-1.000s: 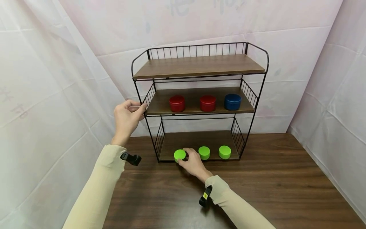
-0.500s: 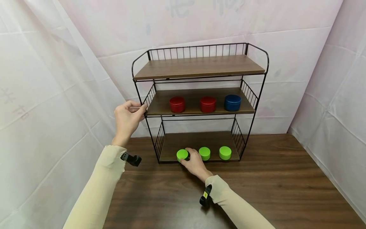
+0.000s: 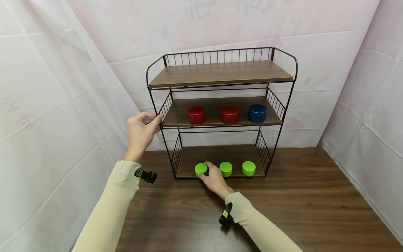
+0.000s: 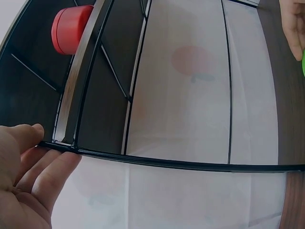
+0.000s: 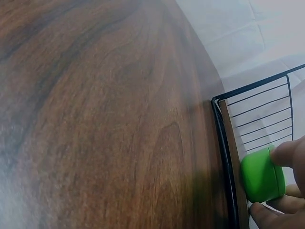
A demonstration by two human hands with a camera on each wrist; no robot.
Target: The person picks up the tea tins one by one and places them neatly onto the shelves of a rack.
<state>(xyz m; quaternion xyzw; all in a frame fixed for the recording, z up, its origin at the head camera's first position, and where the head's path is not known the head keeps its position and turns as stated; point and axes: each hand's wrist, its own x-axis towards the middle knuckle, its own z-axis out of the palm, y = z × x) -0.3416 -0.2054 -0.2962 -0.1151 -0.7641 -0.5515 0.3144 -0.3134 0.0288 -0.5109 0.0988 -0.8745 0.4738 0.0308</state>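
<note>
My left hand pinches the left front post of a three-tier black wire rack at the height of its middle shelf. The left wrist view shows thumb and fingers on either side of that post. At the front of the bottom shelf, my right hand holds the leftmost green round tin between thumb and fingers. In the right wrist view this green tin sits close to the shelf's front edge. Two more green tins, a middle one and a right one, stand to its right.
On the middle shelf stand a left red tin, a second red tin and a blue tin. The rack stands on a brown wooden table. White cloth hangs behind and at both sides.
The held green tin has shifted slightly right along the bottom shelf with my right hand, mostly in the first half second. My left hand has kept its hold on the rack.
</note>
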